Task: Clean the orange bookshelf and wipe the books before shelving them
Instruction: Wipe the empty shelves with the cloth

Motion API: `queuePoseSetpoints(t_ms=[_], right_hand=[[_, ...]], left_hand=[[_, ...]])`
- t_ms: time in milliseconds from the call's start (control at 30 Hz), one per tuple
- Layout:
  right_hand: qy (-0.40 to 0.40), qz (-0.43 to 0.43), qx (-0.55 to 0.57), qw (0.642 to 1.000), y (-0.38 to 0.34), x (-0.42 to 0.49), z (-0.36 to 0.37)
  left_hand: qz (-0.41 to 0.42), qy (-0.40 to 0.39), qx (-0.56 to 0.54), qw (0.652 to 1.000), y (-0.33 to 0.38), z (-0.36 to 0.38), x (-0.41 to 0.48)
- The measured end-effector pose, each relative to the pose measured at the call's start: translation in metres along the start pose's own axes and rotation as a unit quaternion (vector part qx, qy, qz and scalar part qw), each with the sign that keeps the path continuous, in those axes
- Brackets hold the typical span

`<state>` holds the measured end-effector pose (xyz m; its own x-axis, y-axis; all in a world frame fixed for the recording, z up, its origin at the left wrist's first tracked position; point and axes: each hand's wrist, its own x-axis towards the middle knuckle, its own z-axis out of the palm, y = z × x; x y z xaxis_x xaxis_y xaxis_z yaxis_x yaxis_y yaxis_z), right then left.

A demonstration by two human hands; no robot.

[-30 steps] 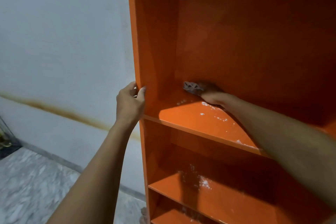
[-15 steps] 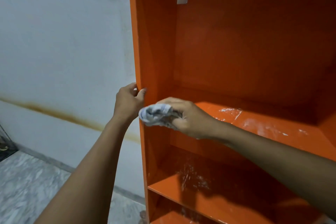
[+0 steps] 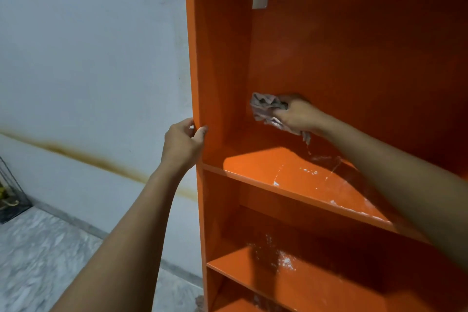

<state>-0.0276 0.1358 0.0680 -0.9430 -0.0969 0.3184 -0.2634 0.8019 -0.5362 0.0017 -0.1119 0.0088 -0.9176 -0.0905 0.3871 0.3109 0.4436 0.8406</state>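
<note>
A tall orange bookshelf [image 3: 222,58] stands against a pale wall [image 3: 88,58]. The left hand [image 3: 183,143] grips the front edge of the bookshelf's left side panel, fingers curled round it, just above the upper shelf [image 3: 266,167]. The right hand [image 3: 297,115] reaches deep inside, fingers closed round a crumpled grey cloth [image 3: 266,106], pressing it to the back panel near the rear left corner, above the upper shelf. The cloth bunches out to the left of the knuckles, with a tail hanging below the wrist. White dust [image 3: 307,171] speckles the upper shelf beneath the right forearm and the lower shelf [image 3: 253,268].
</note>
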Motion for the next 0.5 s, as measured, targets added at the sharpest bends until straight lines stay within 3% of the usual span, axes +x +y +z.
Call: queuePoseSetpoints(t_ms=[100,200,333,500], right_hand=[[0.018,0.044,-0.087,0.995,0.022,0.030,0.009],[-0.014,0.009,-0.180,0.984,0.052,0.056,0.027],[-0.060,-0.035,-0.127,0.989,0.059,0.072,0.067],[-0.042,0.000,-0.109,0.993,0.059,0.092,0.087]], left_hand=[[-0.004,0.000,-0.001,1.000,-0.001,-0.001,0.001],[-0.005,0.002,0.004,1.000,-0.001,0.000,0.001],[0.001,0.005,0.008,1.000,-0.005,0.002,0.004],[0.004,-0.002,0.013,1.000,-0.007,0.002,0.007]])
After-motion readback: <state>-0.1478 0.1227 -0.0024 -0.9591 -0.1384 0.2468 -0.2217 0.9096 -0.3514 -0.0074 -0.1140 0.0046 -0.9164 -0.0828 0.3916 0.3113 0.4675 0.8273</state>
